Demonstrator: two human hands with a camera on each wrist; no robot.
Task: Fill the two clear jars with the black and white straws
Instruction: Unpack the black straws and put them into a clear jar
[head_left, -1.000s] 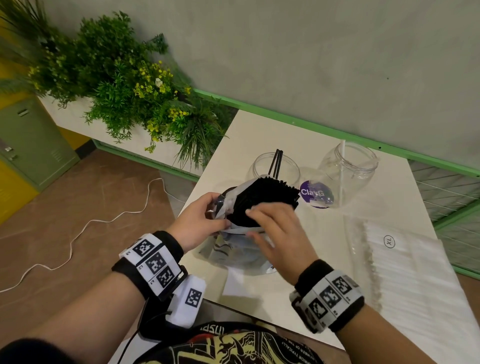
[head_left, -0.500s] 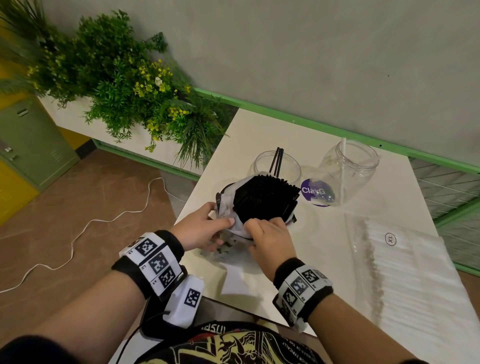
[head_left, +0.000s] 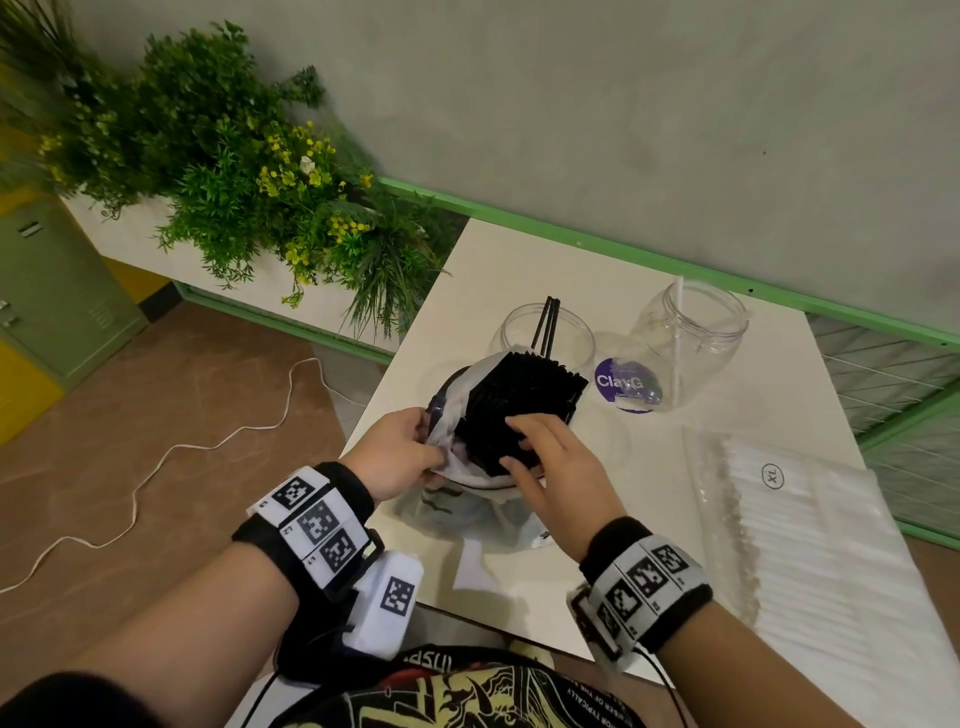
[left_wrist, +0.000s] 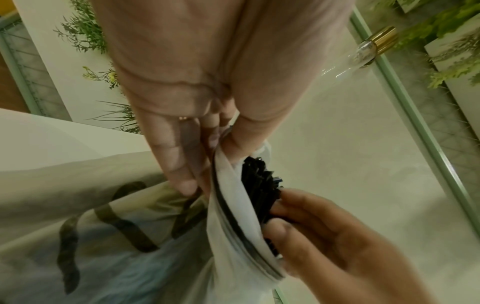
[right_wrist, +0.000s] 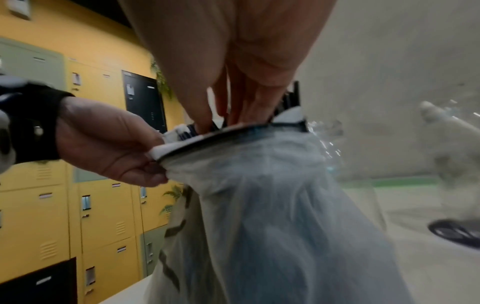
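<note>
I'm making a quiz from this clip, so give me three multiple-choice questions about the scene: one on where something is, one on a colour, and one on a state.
1. Where is the pack of white straws?
A. on the table's right side
B. inside a jar
C. on the floor

2. What colour are the straws standing in the left jar?
A. white
B. black
C. green

3. What is the left hand doing?
A. resting flat on the table
B. lifting a jar
C. pinching the bag's rim

Answers:
1 A, it lies flat on the table, right of the hands.
2 B, dark straws lean out of its mouth.
3 C, thumb and fingers grip the rim.
</note>
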